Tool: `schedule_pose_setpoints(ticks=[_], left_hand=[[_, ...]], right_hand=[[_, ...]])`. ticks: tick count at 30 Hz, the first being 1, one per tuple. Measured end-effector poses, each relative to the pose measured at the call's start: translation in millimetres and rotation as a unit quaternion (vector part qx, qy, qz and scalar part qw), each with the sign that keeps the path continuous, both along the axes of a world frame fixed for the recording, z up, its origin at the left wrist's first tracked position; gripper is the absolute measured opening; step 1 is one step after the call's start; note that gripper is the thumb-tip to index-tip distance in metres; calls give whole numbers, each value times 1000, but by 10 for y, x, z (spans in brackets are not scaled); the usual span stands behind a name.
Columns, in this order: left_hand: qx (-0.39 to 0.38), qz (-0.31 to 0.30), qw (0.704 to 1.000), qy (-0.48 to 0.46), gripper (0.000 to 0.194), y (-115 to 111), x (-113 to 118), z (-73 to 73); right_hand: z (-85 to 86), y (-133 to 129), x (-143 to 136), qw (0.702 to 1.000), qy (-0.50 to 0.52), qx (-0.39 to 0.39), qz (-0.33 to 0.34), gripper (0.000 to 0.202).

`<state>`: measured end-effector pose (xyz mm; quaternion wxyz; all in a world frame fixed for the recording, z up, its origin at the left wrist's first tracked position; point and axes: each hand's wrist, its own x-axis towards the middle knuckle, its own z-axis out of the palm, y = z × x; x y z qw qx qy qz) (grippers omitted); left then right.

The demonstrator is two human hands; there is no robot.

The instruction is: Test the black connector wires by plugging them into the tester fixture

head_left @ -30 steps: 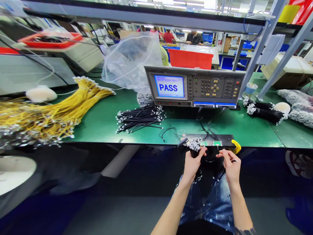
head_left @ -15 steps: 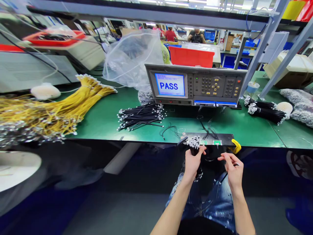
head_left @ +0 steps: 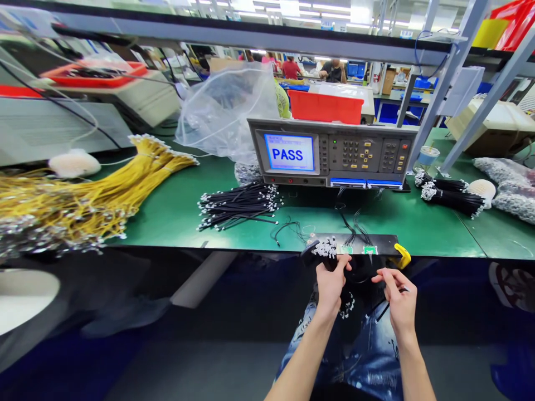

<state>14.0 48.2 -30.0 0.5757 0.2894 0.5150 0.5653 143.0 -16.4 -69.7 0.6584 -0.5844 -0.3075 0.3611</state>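
My left hand (head_left: 329,285) is wrapped round a bundle of black cables with white connectors (head_left: 325,247), held upright at the table's front edge. Lower ends of that bundle show below the hand. My right hand (head_left: 400,292) is closed, thumb and fingers pinched, on a black cable (head_left: 382,313) whose end hangs down over my lap. Just beyond both hands, a black fixture plate (head_left: 385,241) carries small green circuit boards (head_left: 370,250), wired to a tester (head_left: 288,180) whose screen reads PASS. A yellow clamp (head_left: 402,256) sits at the plate's right end.
On the green table (head_left: 165,223) lie a pile of black cables (head_left: 238,206), yellow cable bundles (head_left: 146,172) and more black bundles (head_left: 453,200). A red bin (head_left: 326,106) stands behind the tester. Shelf posts (head_left: 460,100) rise at the right, near a drink cup (head_left: 428,157).
The view has tilted slightly upward, so the table sits a little lower in the picture. Both hands keep their holds and have barely moved. PASS stays on the screen.
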Motion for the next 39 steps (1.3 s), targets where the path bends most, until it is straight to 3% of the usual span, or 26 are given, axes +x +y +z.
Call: schedule_pose_setpoints(ticks=[5, 10, 16, 20, 23, 26, 30, 35, 39], left_hand=[[0, 27, 999, -34, 40, -4, 43, -6], [0, -52, 999, 0, 52, 7, -130, -19], [-4, -99, 995, 2, 56, -57, -225, -50], [4, -206, 978, 12, 53, -156, -314, -65], [-2, -221, 975, 18, 52, -226, -415, -61], [-5, -239, 971, -10, 54, -265, -472, -31], [-13, -294, 955, -28, 49, -283, -443, 40], [-9, -347, 938, -4, 51, -337, -369, 107], [21, -368, 928, 56, 52, -393, -356, 110]], right_hand=[[1, -1, -6, 1000, -1, -3, 5, 42], [27, 130, -41, 1000, 19, -3, 24, 50], [116, 367, -151, 990, 85, -22, 108, 60], [190, 266, -113, 968, 168, -3, 185, 54], [248, 109, -5, 962, 191, 50, 191, 48], [314, 13, 98, 970, 174, 89, 147, 43], [359, 10, 110, 983, 125, 83, 109, 42], [331, 37, -15, 987, 7, 65, 148, 32], [340, 26, -37, 985, -54, 62, 150, 36]])
